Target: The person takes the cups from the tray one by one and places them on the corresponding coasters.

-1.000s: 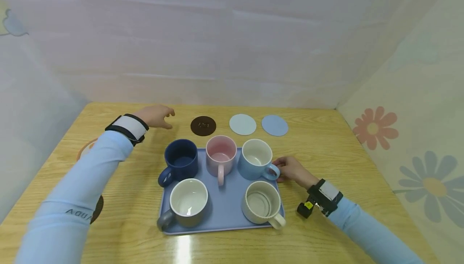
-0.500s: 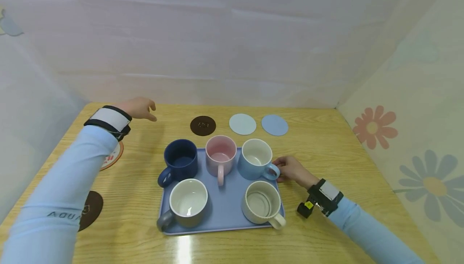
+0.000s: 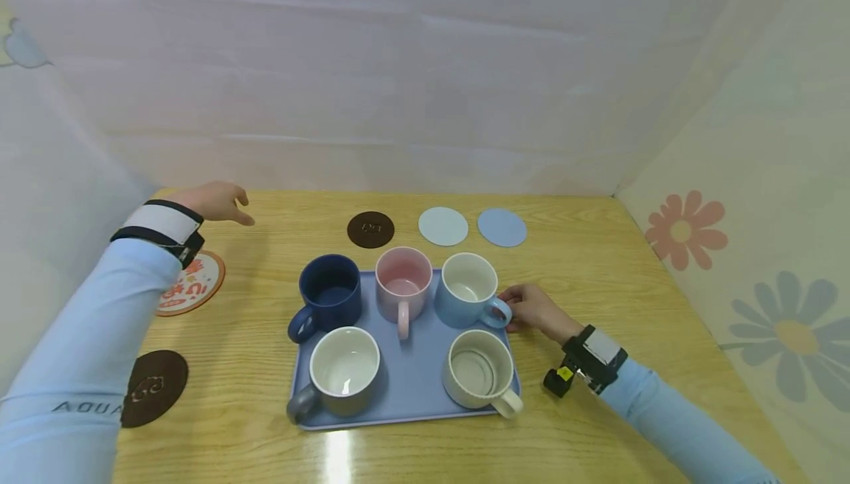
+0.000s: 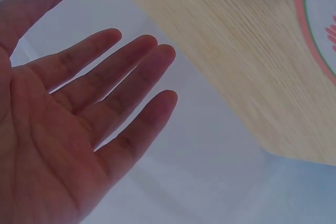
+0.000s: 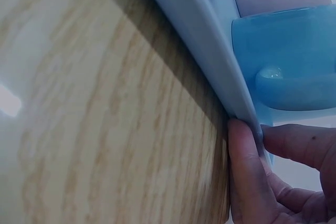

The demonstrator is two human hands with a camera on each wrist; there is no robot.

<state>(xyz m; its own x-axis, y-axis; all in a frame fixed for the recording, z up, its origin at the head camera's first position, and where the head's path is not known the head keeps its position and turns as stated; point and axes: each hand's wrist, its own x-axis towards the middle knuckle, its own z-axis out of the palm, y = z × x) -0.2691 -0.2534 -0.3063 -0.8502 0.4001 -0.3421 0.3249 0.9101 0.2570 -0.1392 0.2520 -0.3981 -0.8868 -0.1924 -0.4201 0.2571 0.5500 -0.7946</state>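
Right hand [image 3: 531,308] pinches smooth rectangular tray [image 3: 413,375], perhaps plastic; left hand [image 3: 211,201] spread near wood-grained table [image 3: 584,251].

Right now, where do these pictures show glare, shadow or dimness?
Head view: a bright streak of glare on the table just in front of the tray; left wrist view: the left hand looks dim against the pale backdrop; right wrist view: a white glare spot at the picture's left edge, and shadow along the tray's rim.
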